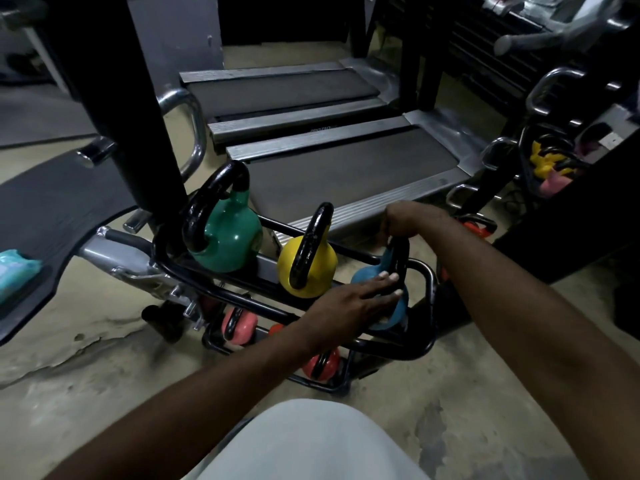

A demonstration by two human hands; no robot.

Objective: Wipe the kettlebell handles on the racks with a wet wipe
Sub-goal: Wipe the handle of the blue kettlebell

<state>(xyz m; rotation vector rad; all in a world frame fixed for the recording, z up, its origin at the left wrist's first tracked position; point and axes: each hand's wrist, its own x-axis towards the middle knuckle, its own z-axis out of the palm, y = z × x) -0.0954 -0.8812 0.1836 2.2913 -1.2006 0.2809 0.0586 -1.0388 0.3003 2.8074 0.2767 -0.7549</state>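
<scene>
A black tube rack [428, 306] holds three kettlebells on its top tier: green [228, 237], yellow [311, 268] and blue [398, 310], each with a black handle. My right hand [405, 223] is closed over the top of the blue kettlebell's handle [401, 254]. No wipe shows in its fist. My left hand [360, 299] lies flat with fingers spread against the blue kettlebell's body. Pink [239, 323] and red [322, 367] kettlebells sit on the lower tier.
A pack of wet wipes [15, 271] lies on a dark platform [62, 209] at the left. Two treadmills [346, 168] stand behind the rack. A second rack with yellow and pink weights [547, 164] is at the right. The floor is bare concrete.
</scene>
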